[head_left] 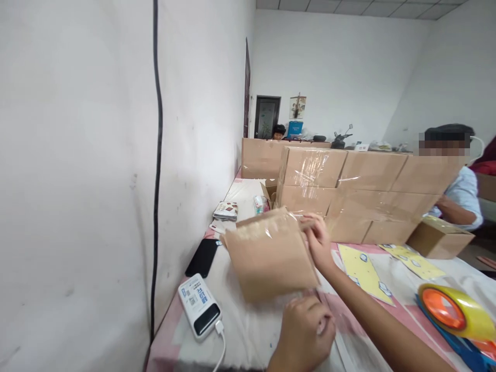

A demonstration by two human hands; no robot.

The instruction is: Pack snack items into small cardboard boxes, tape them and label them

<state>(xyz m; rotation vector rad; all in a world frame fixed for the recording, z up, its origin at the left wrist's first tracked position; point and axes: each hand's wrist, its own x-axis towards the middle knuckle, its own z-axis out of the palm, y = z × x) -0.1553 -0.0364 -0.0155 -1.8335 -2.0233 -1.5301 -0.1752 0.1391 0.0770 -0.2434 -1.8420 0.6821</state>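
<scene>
A small brown cardboard box (271, 258) is tilted above the cloth-covered table, slightly blurred, with shiny tape along its upper edge. At its upper right corner, my right hand (318, 240) is closed on the box's edge. My left hand (306, 328) is just below the box's lower right side with its fingers curled in. What it holds, if anything, is hidden, and I cannot tell whether it touches the box.
A taped stack of cardboard boxes (364, 191) stands ahead. Left are a power bank (199, 307) with a cable and a black phone (202, 257) beside the wall. Right lie yellow printed sheets (362, 268) and a tape dispenser (457, 312). A person (461, 196) sits behind an open box (439, 237).
</scene>
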